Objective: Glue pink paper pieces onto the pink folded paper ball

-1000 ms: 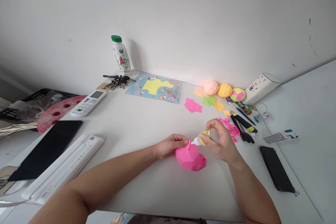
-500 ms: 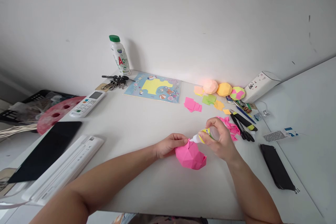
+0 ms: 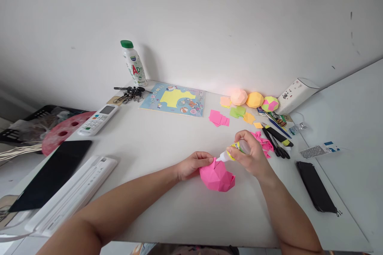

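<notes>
A pink faceted paper ball point(image 3: 218, 177), open on its upper side, is pinched at its top left edge by my left hand point(image 3: 195, 165). My right hand point(image 3: 251, 154) is closed around a small glue bottle point(image 3: 229, 154) with a yellow label and a white nozzle. The bottle tilts down to the left, its tip at the ball's upper edge near my left fingertips. Behind my right hand lie pink folded paper pieces point(image 3: 263, 143), partly hidden by it.
Along the wall sit a peach paper ball point(image 3: 238, 97), an orange one point(image 3: 255, 100) and a yellow-pink one point(image 3: 270, 104). Pink paper squares point(image 3: 218, 118), scissors point(image 3: 277, 146) and a black pouch point(image 3: 316, 187) lie nearby. On the left are a remote point(image 3: 98, 120) and a tablet point(image 3: 52, 173).
The glue bottle's tip has shifted slightly along the ball's upper edge. My left hand keeps its pinch on the ball, and the whole view has drifted slightly.
</notes>
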`<act>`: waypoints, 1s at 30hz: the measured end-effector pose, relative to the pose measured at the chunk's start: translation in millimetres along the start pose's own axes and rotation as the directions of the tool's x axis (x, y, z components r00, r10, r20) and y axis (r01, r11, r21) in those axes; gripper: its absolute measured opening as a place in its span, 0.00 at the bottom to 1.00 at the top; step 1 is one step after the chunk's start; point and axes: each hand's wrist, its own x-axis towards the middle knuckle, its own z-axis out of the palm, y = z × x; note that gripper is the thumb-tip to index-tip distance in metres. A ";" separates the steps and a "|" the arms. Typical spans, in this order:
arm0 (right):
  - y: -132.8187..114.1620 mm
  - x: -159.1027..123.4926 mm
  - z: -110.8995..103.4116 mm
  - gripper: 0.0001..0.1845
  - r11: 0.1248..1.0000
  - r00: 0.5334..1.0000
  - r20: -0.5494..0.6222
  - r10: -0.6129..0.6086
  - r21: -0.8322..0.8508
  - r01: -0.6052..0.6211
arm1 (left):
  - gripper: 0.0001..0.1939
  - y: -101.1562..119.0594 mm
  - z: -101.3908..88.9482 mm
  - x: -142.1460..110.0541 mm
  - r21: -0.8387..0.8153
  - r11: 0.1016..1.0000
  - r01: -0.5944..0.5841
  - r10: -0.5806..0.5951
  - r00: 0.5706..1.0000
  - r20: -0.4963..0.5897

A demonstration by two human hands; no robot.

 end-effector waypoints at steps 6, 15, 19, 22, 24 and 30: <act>3.8 8.3 -5.3 0.14 0.968 0.988 0.085 0.130 0.206 -0.145 | 0.11 0.5 0.5 -0.3 -0.009 1.000 0.011 -0.011 1.000 -0.011; 3.6 8.1 -4.7 0.11 0.995 0.994 0.108 -0.001 0.098 -0.009 | 0.12 0.0 0.4 -0.4 -0.004 1.000 0.014 -0.014 1.000 -0.019; -0.3 4.1 -4.8 0.10 0.993 0.986 0.126 -0.110 -0.036 0.116 | 0.12 1.5 2.2 -0.9 -0.011 1.000 0.018 -0.018 1.000 -0.023; 1.6 4.0 -5.1 0.10 0.992 0.989 0.091 -0.117 -0.036 0.121 | 0.12 2.0 2.6 -1.1 -0.006 1.000 0.019 -0.019 1.000 -0.021; 3.9 5.2 -5.1 0.10 0.994 0.992 0.066 -0.104 -0.027 0.106 | 0.12 2.1 2.6 -1.2 -0.008 1.000 0.019 -0.019 1.000 -0.022; 2.4 4.2 -3.9 0.10 0.988 0.985 0.107 -0.139 -0.060 0.146 | 0.12 2.0 2.8 -1.3 -0.012 1.000 0.016 -0.017 1.000 -0.024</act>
